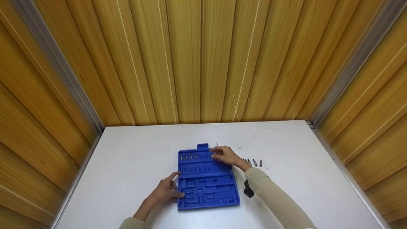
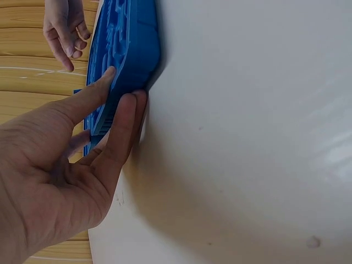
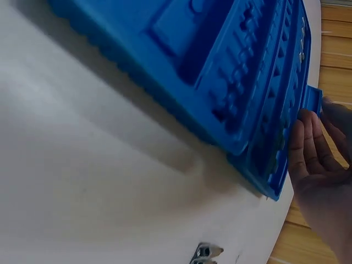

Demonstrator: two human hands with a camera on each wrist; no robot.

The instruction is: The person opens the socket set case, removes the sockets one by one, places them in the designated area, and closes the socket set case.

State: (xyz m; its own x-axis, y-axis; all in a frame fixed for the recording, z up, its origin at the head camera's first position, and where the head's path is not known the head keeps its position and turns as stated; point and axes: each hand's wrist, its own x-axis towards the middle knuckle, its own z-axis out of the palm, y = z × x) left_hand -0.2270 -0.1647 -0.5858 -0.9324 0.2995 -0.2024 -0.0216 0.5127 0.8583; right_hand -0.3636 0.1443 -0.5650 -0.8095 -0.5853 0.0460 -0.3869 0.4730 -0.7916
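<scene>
A blue plastic tool case [image 1: 208, 174] lies unfolded on the white table, its molded recesses facing up. Several small metal screwdriver bits [image 1: 191, 156] stand in slots at the far left of its upper half. My left hand [image 1: 166, 189] grips the left side of the case, thumb over the rim of the lower half and fingers along the outer wall [image 2: 144, 55]. Above the right part of the upper half hovers my right hand [image 1: 226, 156], thumb and forefinger apart and fingers loosely bent, with nothing visible between them. In the right wrist view its fingers [image 3: 313, 144] are near the latch tab [image 3: 313, 102].
More loose bits [image 1: 255, 162] lie on the white table [image 1: 133, 162] to the right of the case, partly behind the right wrist. A small black object [image 1: 249, 190] shows beside the right sleeve. Wood-patterned panels [image 1: 203, 63] enclose the table at the back and sides.
</scene>
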